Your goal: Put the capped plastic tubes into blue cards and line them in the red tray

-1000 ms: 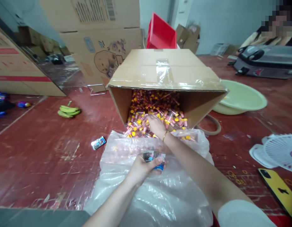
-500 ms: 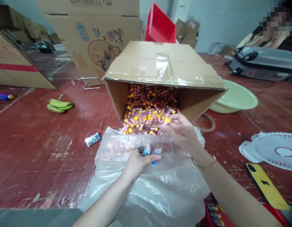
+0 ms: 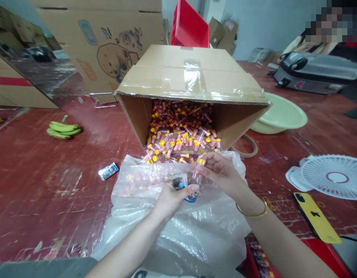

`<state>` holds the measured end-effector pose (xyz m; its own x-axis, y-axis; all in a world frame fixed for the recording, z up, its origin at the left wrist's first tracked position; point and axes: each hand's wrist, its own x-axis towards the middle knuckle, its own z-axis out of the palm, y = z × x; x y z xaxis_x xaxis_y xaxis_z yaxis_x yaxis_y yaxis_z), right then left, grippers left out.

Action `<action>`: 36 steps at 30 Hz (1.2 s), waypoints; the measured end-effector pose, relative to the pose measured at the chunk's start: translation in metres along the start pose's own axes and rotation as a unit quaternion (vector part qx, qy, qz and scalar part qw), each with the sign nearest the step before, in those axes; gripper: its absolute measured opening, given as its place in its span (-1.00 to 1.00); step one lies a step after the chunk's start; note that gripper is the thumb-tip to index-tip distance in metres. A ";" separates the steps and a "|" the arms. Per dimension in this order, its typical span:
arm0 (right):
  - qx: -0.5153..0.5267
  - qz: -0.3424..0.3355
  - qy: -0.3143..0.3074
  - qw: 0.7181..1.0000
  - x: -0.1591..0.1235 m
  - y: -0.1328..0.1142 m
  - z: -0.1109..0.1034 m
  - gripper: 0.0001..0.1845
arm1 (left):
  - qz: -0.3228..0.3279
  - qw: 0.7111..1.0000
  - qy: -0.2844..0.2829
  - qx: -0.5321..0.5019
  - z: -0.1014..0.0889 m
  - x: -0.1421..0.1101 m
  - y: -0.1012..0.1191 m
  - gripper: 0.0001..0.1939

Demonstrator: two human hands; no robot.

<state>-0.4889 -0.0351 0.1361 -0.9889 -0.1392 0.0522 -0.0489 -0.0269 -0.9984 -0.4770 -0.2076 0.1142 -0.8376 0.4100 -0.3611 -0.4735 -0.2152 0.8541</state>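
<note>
My right hand (image 3: 223, 174) pinches a small clear tube (image 3: 197, 173) near its yellow cap, holding it upright and slightly tilted. My left hand (image 3: 169, 199) is closed on small printed packets (image 3: 180, 181), blue and dark, with the thumb across them. The tube's lower end meets the left thumb and packets; whether the left fingers also grip it I cannot tell. Just beyond the hands, an open cardboard box (image 3: 192, 83) lies on its side, filled with many similar yellow-capped tubes (image 3: 178, 144) with pink contents. A translucent plastic sheet (image 3: 201, 239) spreads from its mouth beneath my hands.
One loose blue packet (image 3: 108, 171) and green bananas (image 3: 64, 130) lie on the red floor to the left. On the right are a pale basin (image 3: 282, 116), a white fan grille (image 3: 317, 175), a yellow phone (image 3: 317, 218) and a red tray (image 3: 323, 251). A person sits behind a grey suitcase (image 3: 314, 75).
My right hand has brought the tube back from the box mouth, down to my left hand. The left hand keeps its packets. The view has shifted slightly.
</note>
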 end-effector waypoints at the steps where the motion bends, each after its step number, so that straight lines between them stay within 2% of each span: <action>1: 0.020 0.013 -0.003 1.000 -0.003 0.004 0.001 -0.74 | -0.024 0.999 -0.005 -0.039 0.002 0.000 0.000 -0.62; 3: 0.017 0.013 -0.025 0.999 -0.013 0.009 0.006 -0.68 | -0.054 0.993 -0.003 -0.102 0.008 0.000 0.003 -0.55; 5: -0.030 -0.008 -0.047 0.998 -0.026 0.013 0.014 -0.42 | -0.058 0.989 0.004 -0.138 0.013 0.002 0.007 -0.51; 7: -0.086 -0.029 -0.032 0.995 -0.038 0.016 0.022 -0.14 | -0.056 0.987 0.010 -0.152 0.019 0.004 0.010 -0.50; 8: -0.112 -0.039 -0.011 0.993 -0.042 0.019 0.026 -0.09 | -0.060 0.986 0.011 -0.154 0.021 0.004 0.011 -0.51; 11: -0.157 -0.060 0.047 0.985 -0.047 0.028 0.032 -0.21 | -0.066 0.985 0.004 -0.156 0.024 0.004 0.013 -0.53; 13: -0.141 -0.065 0.074 0.985 -0.047 0.034 0.033 -0.28 | -0.065 0.986 -0.011 -0.152 0.023 0.002 0.012 -0.56; 17: -0.091 -0.070 0.116 0.987 -0.046 0.044 0.033 -0.30 | -0.054 0.990 -0.030 -0.128 0.021 -0.004 0.009 -0.62; 22: -0.066 -0.098 0.114 0.986 -0.048 0.043 0.038 -0.31 | -0.055 0.989 -0.024 -0.133 0.021 -0.007 0.004 -0.63; 26: -0.062 -0.087 0.112 0.988 -0.050 0.039 0.041 -0.30 | -0.067 0.989 -0.016 -0.133 0.023 -0.007 0.005 -0.65; 32: -0.077 -0.102 0.113 0.985 -0.050 0.033 0.033 -0.28 | -0.052 0.990 -0.013 -0.132 0.024 -0.005 0.005 -0.62; 34: -0.068 -0.095 0.103 0.988 -0.047 0.027 0.028 -0.37 | -0.050 0.992 -0.008 -0.111 0.022 -0.003 0.003 -0.60; 36: -0.045 -0.071 0.103 0.991 -0.047 0.022 0.020 -0.63 | -0.065 0.995 -0.019 -0.074 0.022 -0.003 0.001 -0.57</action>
<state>-0.4405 -0.0490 0.1126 -0.9782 0.0649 0.1970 -0.1935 0.0576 -0.9794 -0.4691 -0.1899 0.1244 -0.7568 0.4749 -0.4491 -0.6151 -0.2852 0.7351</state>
